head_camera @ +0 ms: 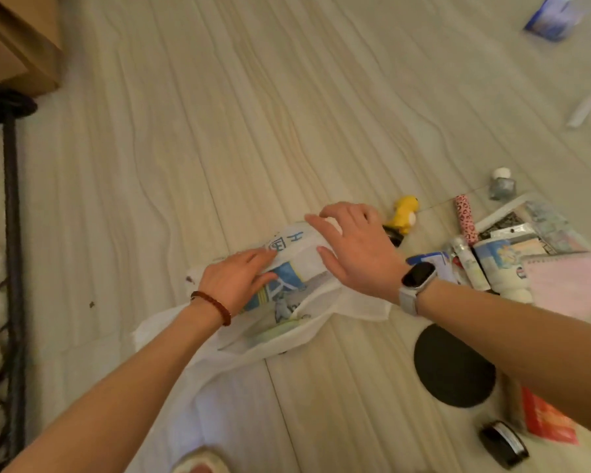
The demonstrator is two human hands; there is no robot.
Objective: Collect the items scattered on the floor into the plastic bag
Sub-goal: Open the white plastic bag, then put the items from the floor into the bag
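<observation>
A white plastic bag with blue print lies crumpled on the pale floor at the centre. My left hand, with a bead bracelet on its wrist, pinches the bag's upper edge between thumb and fingers. My right hand, a watch on its wrist, rests flat on the bag's far end with fingers spread. Scattered to the right are a yellow duck toy, a pink leopard-print tube, a small white-capped bottle, white tubes and a pink notebook.
A black round disc, a red packet and a black jar lie lower right under my right forearm. A blue packet and a white strip lie far right. A shoe rack and a cardboard box stand at left.
</observation>
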